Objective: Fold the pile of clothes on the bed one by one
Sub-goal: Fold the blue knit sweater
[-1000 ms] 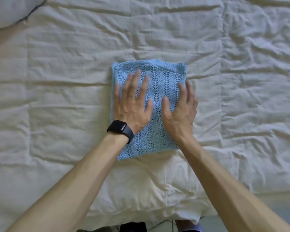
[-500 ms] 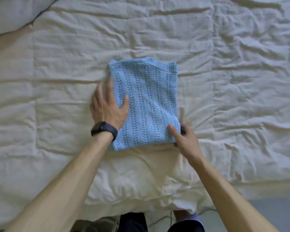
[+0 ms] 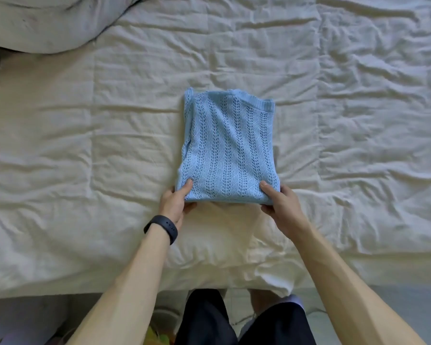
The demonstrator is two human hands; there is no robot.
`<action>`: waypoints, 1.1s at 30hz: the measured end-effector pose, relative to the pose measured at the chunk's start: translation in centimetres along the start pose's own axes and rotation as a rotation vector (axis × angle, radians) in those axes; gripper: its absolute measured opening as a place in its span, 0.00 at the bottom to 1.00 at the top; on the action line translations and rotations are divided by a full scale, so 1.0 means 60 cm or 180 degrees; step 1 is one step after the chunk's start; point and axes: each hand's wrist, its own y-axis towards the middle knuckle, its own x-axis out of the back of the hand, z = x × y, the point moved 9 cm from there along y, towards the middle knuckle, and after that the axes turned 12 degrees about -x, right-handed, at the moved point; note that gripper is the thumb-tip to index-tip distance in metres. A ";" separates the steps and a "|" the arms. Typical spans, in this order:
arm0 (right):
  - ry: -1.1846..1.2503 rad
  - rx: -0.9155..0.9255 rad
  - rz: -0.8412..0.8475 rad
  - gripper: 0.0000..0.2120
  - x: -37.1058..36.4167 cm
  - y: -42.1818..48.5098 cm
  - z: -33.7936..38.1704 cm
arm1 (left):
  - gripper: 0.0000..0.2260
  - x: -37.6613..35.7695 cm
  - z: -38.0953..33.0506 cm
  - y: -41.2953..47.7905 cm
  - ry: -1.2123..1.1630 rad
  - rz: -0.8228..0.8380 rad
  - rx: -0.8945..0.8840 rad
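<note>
Pinching left hand [image 3: 174,202] and right hand [image 3: 281,207] hold a rectangular openwork blue knit [image 3: 229,145]

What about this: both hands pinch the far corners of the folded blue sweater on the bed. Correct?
No. The head view shows the left hand and right hand pinching the near corners of the folded blue sweater, not the far ones. It does lie on the bed.

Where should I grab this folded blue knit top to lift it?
Take the blue knit top by its two near corners, from the near edge, thumbs on top. It lies as a flat, soft stack, so pinching both corners should keep the layers together. The left hand and right hand grip there.
</note>
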 end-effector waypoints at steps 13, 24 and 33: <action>-0.0199 -0.0165 -0.0436 0.23 0.167 -0.165 -0.201 | 0.16 0.085 0.161 -0.285 0.0559 -0.0332 0.0023; -0.0774 0.0630 0.0179 0.09 0.184 -0.212 -0.114 | 0.12 0.029 0.073 -0.301 0.0309 0.0593 -0.0244; -0.2240 0.1362 -0.0708 0.14 0.134 -0.084 0.037 | 0.09 -0.027 -0.081 -0.111 0.3339 0.0558 -0.1699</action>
